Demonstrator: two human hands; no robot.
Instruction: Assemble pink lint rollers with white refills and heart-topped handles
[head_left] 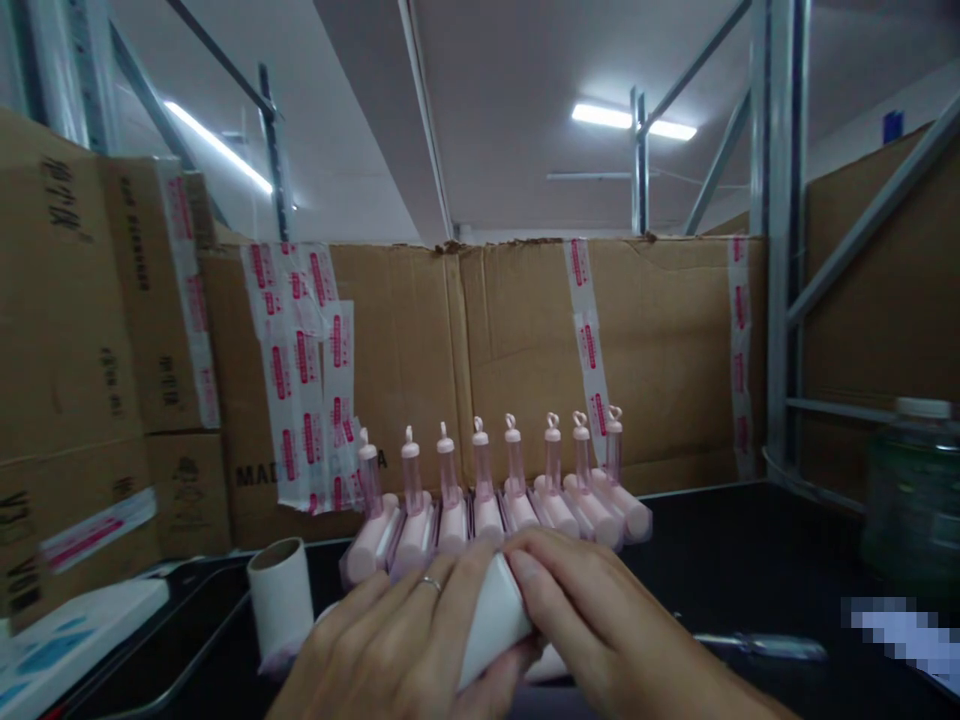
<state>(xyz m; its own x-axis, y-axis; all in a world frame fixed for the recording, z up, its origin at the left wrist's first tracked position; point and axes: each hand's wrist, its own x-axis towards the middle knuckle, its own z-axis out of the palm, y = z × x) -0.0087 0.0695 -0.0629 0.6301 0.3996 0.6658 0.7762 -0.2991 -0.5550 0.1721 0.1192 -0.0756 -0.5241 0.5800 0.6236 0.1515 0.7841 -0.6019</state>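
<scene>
A smooth white piece, perhaps a roll, is held between my two hands low in the middle; most of it is hidden by fingers. My left hand, with a ring on one finger, is wrapped over its left side. My right hand grips its upper right side, the thumb along the edge. Just beyond my hands stands a row of several pink lint rollers with clear pink covers and upright looped handles. Beneath my right hand a pale pink part shows partly.
At left stands a hollow white tube, beside a dark tray and a white box. A pen lies right, near a green-tinted bottle. Taped cardboard walls off the back of the black table; metal posts flank it.
</scene>
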